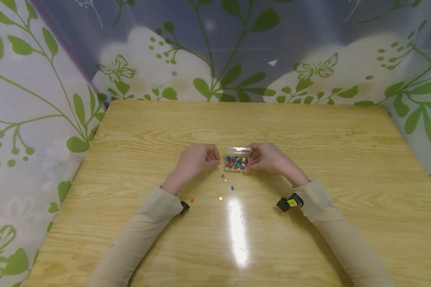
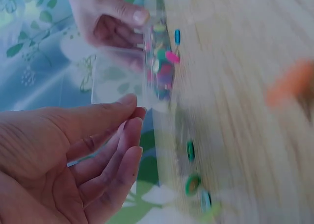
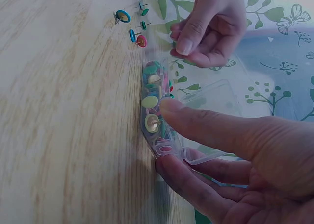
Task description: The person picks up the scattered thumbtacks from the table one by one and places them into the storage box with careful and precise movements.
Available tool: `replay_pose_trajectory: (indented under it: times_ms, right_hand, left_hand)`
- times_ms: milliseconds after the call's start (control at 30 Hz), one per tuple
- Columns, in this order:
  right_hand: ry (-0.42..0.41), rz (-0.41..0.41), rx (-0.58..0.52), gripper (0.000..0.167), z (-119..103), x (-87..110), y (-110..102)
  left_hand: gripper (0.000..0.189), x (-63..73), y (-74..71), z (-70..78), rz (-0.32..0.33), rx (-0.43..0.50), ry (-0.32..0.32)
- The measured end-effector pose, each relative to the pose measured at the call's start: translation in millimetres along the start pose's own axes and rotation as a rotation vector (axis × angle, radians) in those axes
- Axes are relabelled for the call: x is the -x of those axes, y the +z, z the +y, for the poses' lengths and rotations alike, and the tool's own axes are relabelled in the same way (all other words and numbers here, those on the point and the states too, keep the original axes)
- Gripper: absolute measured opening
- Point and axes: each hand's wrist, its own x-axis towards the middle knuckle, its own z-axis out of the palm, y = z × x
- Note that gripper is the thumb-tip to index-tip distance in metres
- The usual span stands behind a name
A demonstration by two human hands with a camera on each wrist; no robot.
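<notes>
A small clear plastic box [image 1: 237,170] full of colourful thumbtacks [image 1: 235,162] stands on the table, its hinged lid [image 1: 238,150] raised at the back. From the right side my right hand [image 1: 267,157] grips the box; in the right wrist view its thumb lies over the near end and the fingers curl below. My left hand [image 1: 199,158] hovers just left of the box with fingers loosely bent. In the left wrist view the thumb tip of this hand [image 2: 93,155] meets the index finger, and nothing shows between them.
Loose thumbtacks lie in front of the box: a pink one [image 1: 223,175], a blue one [image 1: 232,188], a yellow one [image 1: 220,198] and an orange one [image 1: 192,200]. Green tacks [image 2: 190,150] lie near the left hand. A patterned cloth wall [image 1: 208,79] borders the wooden table [image 1: 309,127].
</notes>
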Motion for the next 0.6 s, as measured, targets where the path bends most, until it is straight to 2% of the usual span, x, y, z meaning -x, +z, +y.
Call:
replay_pose_trajectory:
  times_ms: [167,367,600]
  right_hand:
    - [-0.006,0.002,-0.002,0.062,0,0.1,1]
    - [-0.026,0.007,0.012,0.058,1,-0.2,1]
    - [-0.029,0.008,-0.001,0.052,1,0.2,1]
  left_hand:
    - [0.010,-6.2,7.0,13.2,-0.001,0.023,0.062]
    - [0.007,-10.2,10.4,26.1,0.028,0.073,0.084]
    - [0.014,-8.2,11.1,19.9,0.042,0.083,0.045]
